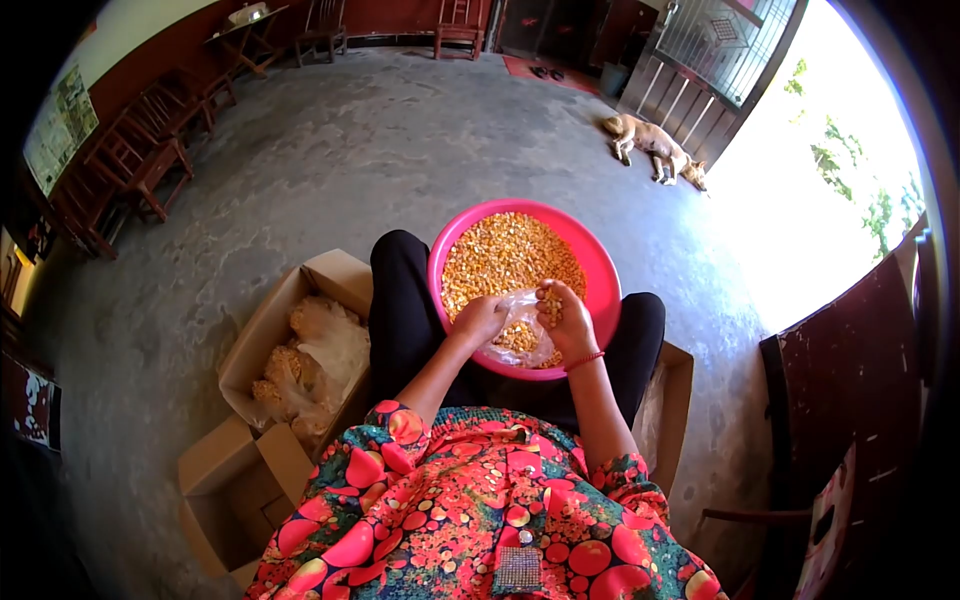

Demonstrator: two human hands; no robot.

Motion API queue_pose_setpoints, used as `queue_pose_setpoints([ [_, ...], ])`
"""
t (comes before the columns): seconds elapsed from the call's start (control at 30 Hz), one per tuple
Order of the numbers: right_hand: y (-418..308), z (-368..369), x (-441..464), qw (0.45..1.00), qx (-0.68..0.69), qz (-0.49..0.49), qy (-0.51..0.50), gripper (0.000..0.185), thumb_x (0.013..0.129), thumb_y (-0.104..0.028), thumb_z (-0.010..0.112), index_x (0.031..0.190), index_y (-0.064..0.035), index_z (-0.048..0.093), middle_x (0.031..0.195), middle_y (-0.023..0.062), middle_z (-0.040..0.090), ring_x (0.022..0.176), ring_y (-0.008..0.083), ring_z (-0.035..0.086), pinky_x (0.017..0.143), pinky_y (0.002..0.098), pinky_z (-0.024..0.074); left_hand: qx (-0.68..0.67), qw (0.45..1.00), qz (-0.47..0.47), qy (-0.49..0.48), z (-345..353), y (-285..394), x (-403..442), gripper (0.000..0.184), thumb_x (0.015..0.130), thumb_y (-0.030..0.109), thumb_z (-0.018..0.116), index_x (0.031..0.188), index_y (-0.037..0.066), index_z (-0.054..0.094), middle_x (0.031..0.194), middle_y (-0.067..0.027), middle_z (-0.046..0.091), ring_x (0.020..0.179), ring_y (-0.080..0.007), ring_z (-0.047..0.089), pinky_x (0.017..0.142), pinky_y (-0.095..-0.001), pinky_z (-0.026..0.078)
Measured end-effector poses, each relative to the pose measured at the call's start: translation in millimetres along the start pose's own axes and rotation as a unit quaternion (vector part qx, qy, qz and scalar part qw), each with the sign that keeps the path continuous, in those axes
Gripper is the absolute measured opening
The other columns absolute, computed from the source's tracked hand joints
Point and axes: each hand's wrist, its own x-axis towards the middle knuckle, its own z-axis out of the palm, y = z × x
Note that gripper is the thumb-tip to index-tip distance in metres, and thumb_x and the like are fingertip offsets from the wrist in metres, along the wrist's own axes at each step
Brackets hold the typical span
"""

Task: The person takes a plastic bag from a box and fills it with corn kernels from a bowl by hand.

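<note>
A pink basin [602, 285] full of yellow corn kernels [508, 252] rests between my knees. Over its near side, my left hand [481, 321] pinches the edge of a clear plastic bag [541, 352], which has some kernels inside. My right hand [570, 322] is at the bag's other side, with fingers curled around a handful of corn kernels. A red bracelet [584, 361] circles the right wrist. The bag's lower part lies against the kernels and the basin's near wall.
On my left stands an open cardboard box [252, 335] with filled plastic bags [318, 350], beside another open box [222, 462]. A further box [677, 410] is by my right leg. A dog [655, 146] lies near the open door [700, 75]. Wooden chairs [140, 160] line the left wall.
</note>
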Motion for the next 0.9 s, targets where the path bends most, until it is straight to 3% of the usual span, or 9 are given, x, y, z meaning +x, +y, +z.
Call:
queue_pose_setpoints([
  [0.13,30.0,7.5,-0.2,0.998,-0.049,-0.037,0.023,0.016,0.082,-0.017,0.048,0.084,-0.0032,0.055,0.078,0.0066,0.056,0.064,0.0165,0.054,0.054,0.0252,0.0445,0.016,0.999,-0.036,0.014,0.3,1.5,2.8,0.033,0.080,0.028,0.043,0.079,-0.002,0.059,0.074,-0.0247,0.056,0.072,-0.0353,0.058,0.062,-0.0409,0.044],
  [0.2,41.3,-5.2,6.9,0.923,-0.311,-0.222,-0.055,0.016,0.080,-0.015,0.049,0.082,-0.0012,0.056,0.081,0.0057,0.057,0.070,0.0147,0.055,0.062,0.0237,0.0442,0.023,0.998,-0.059,0.011,0.5,0.8,3.6,0.035,0.081,0.029,0.042,0.079,-0.002,0.059,0.076,-0.0252,0.056,0.074,-0.0358,0.058,0.064,-0.0412,0.044],
  [0.3,34.2,-5.4,0.4,0.952,-0.297,-0.070,-0.029,0.013,0.081,-0.011,0.047,0.085,-0.0014,0.056,0.087,0.0047,0.057,0.085,0.0118,0.054,0.078,0.0214,0.0407,0.043,0.998,-0.044,0.020,3.2,-5.3,5.2,0.043,0.082,0.032,0.033,0.080,-0.002,0.060,0.078,-0.0242,0.057,0.076,-0.0373,0.057,0.071,-0.0449,0.043],
  [0.43,18.5,3.0,-10.5,0.975,-0.221,-0.028,-0.019,0.013,0.081,-0.011,0.047,0.089,-0.0035,0.055,0.083,0.0039,0.058,0.074,0.0103,0.056,0.067,0.0234,0.0452,0.030,0.998,-0.045,0.010,5.6,-6.7,5.2,0.038,0.080,0.031,0.038,0.081,-0.001,0.060,0.078,-0.0239,0.058,0.075,-0.0362,0.057,0.069,-0.0442,0.044],
  [0.57,-8.3,2.3,-8.5,0.962,-0.238,-0.129,0.024,0.011,0.082,-0.011,0.048,0.090,-0.0048,0.054,0.073,0.0015,0.055,0.057,0.0064,0.050,0.049,0.0181,0.0419,0.009,0.999,-0.044,-0.009,2.1,-1.3,3.0,0.031,0.077,0.027,0.044,0.082,0.002,0.061,0.076,-0.0229,0.058,0.074,-0.0353,0.057,0.067,-0.0434,0.044],
  [0.73,-13.4,-77.8,40.9,0.894,-0.396,-0.187,0.100,0.013,0.079,-0.008,0.049,0.090,-0.0040,0.056,0.072,0.0037,0.056,0.059,0.0109,0.053,0.051,0.0209,0.0431,0.008,1.000,-0.021,-0.008,-3.3,9.1,-2.7,0.023,0.075,0.021,0.048,0.078,0.000,0.058,0.067,-0.0212,0.056,0.062,-0.0313,0.058,0.058,-0.0389,0.043],
  [0.8,-1.7,-124.1,60.4,0.644,-0.705,-0.263,0.137,0.022,0.075,-0.011,0.055,0.096,-0.0053,0.055,0.078,0.0096,0.059,0.071,0.0212,0.058,0.061,0.0273,0.0471,-0.014,0.999,-0.028,-0.020,-5.3,11.0,-4.0,0.023,0.075,0.020,0.049,0.078,0.000,0.058,0.067,-0.0215,0.055,0.062,-0.0312,0.058,0.057,-0.0389,0.043],
  [0.83,1.0,-128.0,57.7,0.621,-0.746,-0.199,0.132,0.027,0.073,-0.019,0.058,0.097,-0.0077,0.057,0.085,0.0147,0.059,0.083,0.0301,0.057,0.072,0.0347,0.0465,-0.009,1.000,-0.019,-0.017,-5.2,10.3,-3.9,0.023,0.074,0.020,0.049,0.078,0.000,0.058,0.066,-0.0214,0.056,0.061,-0.0311,0.057,0.057,-0.0388,0.043],
  [0.9,6.5,-123.9,54.4,0.592,-0.774,-0.184,0.132,0.027,0.073,-0.023,0.058,0.095,-0.0078,0.058,0.086,0.0144,0.059,0.085,0.0307,0.056,0.073,0.0373,0.0459,-0.004,1.000,-0.010,-0.016,-4.9,8.6,-3.3,0.023,0.074,0.020,0.049,0.078,0.000,0.059,0.066,-0.0212,0.056,0.061,-0.0309,0.057,0.057,-0.0388,0.043],
])
